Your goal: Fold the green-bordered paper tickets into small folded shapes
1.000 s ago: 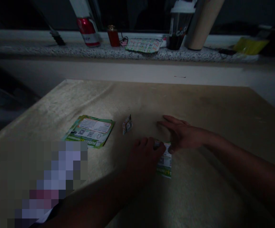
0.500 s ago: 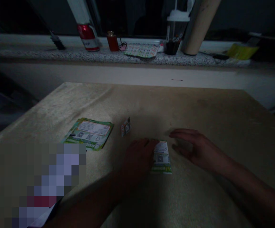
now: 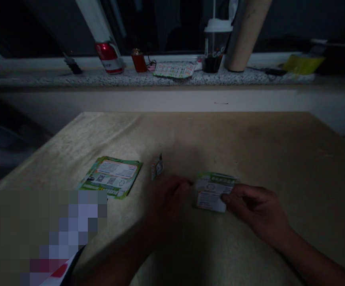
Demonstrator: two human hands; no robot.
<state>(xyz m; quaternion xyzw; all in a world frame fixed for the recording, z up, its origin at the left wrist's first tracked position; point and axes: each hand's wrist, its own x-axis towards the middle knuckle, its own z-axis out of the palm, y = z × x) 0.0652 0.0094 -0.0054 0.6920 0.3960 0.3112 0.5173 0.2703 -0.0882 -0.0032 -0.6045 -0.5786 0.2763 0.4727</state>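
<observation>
A small green-and-white printed leaflet (image 3: 211,194) is pinched at its right edge between the thumb and fingers of my right hand (image 3: 258,206). It is tilted up off the table and slightly blurred. My left hand (image 3: 169,198) is beside the leaflet's left edge, dark, with its fingers bent together. I cannot make out whether those fingertips touch the leaflet or hold anything. Left of my hands lies a stack of similar green-and-white leaflets (image 3: 113,174). Just behind my left hand, a small folded printed paper (image 3: 157,167) stands on the table.
The beige table (image 3: 250,143) reaches a wall below a granite sill. On the sill are a red can (image 3: 108,57), an orange bottle (image 3: 138,61), a patterned packet (image 3: 174,69), a lidded cup (image 3: 216,47), a cardboard tube (image 3: 247,39) and a yellow item (image 3: 303,64). A pixelated patch covers the lower left.
My right hand has taken hold of the leaflet that lay under my left hand. The leaflet is now lifted and turned, its green band at the far side. My left fingers have drawn back from it.
</observation>
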